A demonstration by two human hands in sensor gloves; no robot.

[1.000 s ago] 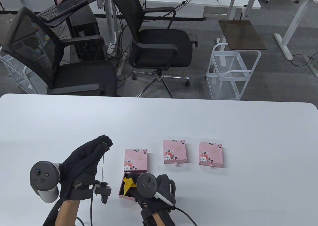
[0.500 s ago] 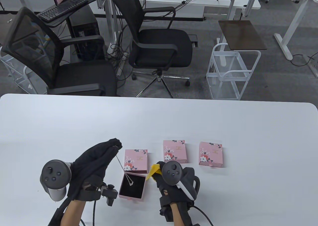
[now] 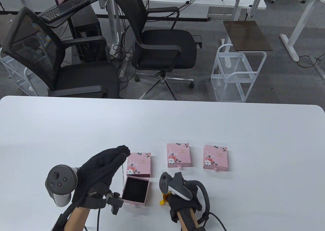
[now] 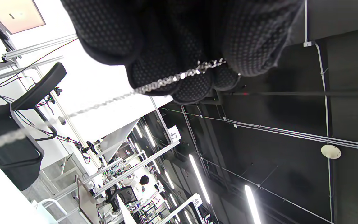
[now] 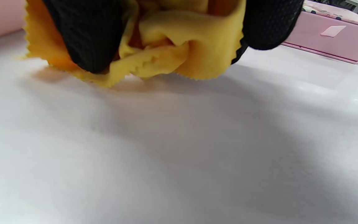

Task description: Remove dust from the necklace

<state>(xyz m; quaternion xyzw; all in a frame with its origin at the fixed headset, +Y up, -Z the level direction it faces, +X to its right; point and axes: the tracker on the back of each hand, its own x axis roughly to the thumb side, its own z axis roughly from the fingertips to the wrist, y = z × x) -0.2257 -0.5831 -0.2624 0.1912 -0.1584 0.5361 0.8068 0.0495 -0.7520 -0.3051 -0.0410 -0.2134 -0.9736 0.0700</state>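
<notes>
Table view, lower left of frame. Versus the frame half a second before, the largest change was the right hand (image 3: 181,194): it had dropped from beside the boxes toward the bottom edge, right of the open box (image 3: 135,190), and rolled so its tracker faced left. The yellow cloth (image 5: 154,46) stayed bunched in its curled fingers; the right wrist view showed the pinked edge touching or just above the table (image 3: 254,139), exact contact not resolvable.

The left hand (image 3: 101,175) shifted slightly rightward, fingertips pinched on the necklace (image 4: 172,77). The chain now hung down beside the box's left edge, whereas before it slanted into the black tray with the pendant on the lining. The tray showed nothing in it now. The pendant end was too thin to locate.

Judgement: the necklace was lifted clear of its box and the cloth was in hand, but the two were well apart; wiping had not begun. The cloth hand would need to come up to the hanging chain.

Writing: the three pink floral boxes carried a small gold mark on the lid, not legible. The left wrist view showed signs "47" and "46" on overhead frames.
</notes>
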